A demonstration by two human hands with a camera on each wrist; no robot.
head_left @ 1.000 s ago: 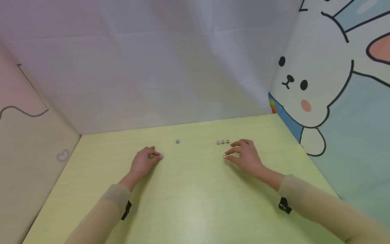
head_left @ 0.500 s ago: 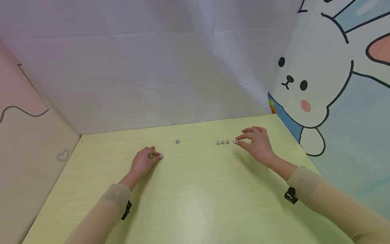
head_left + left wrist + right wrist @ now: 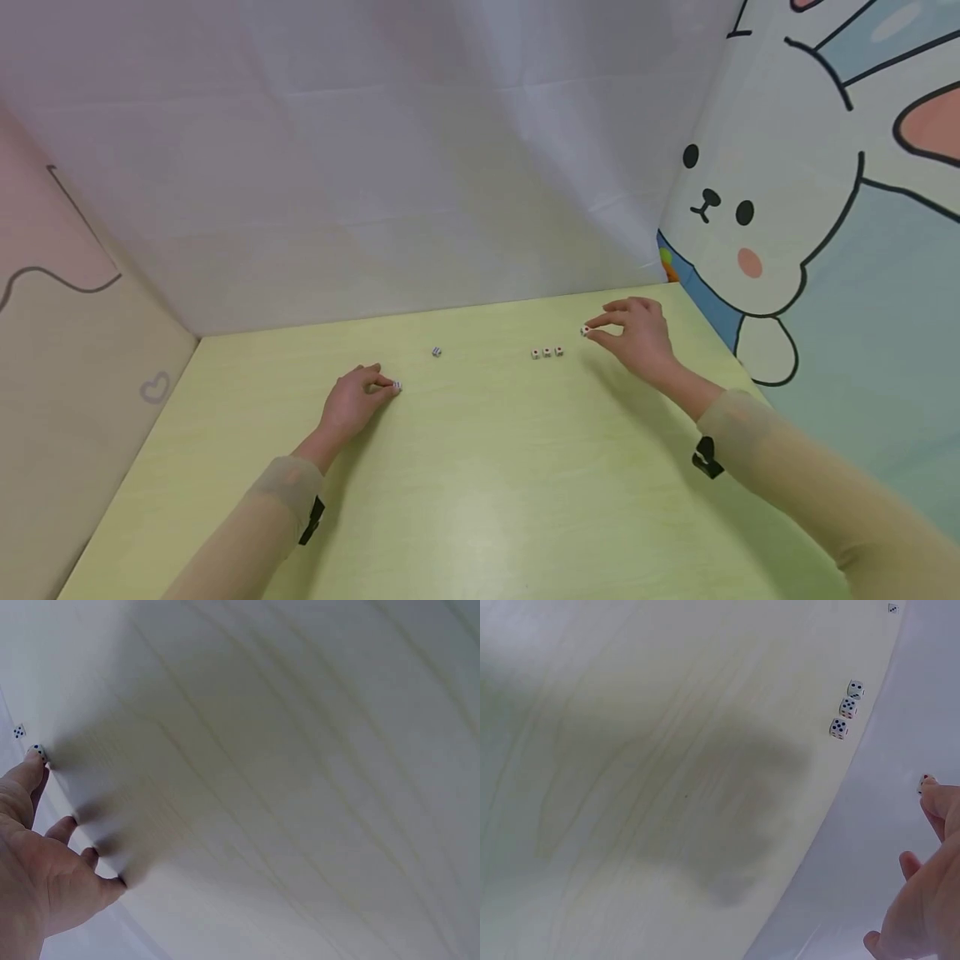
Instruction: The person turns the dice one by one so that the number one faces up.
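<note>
In the head view my left hand (image 3: 356, 404) pinches a white die (image 3: 397, 386) between thumb and forefinger, low over the table; the left wrist view shows this die (image 3: 37, 753) at the fingertips. My right hand (image 3: 636, 337) pinches another die (image 3: 585, 331), with red showing on its face. It is raised above the table, to the right of and behind a short row of three dice. The row's middle die (image 3: 547, 352) stands between its neighbours with small gaps. One lone die (image 3: 437, 352) lies between the left hand and the row.
The pale yellow table (image 3: 465, 483) runs back to a white cloth wall (image 3: 420, 183). At the right stands a wall panel with a rabbit drawing (image 3: 780, 192), and a pink and cream panel (image 3: 67, 350) is at the left.
My right hand has carried its die from in front of the row to the right and back, then up a little. The left hand and the dice on the table have stayed put.
</note>
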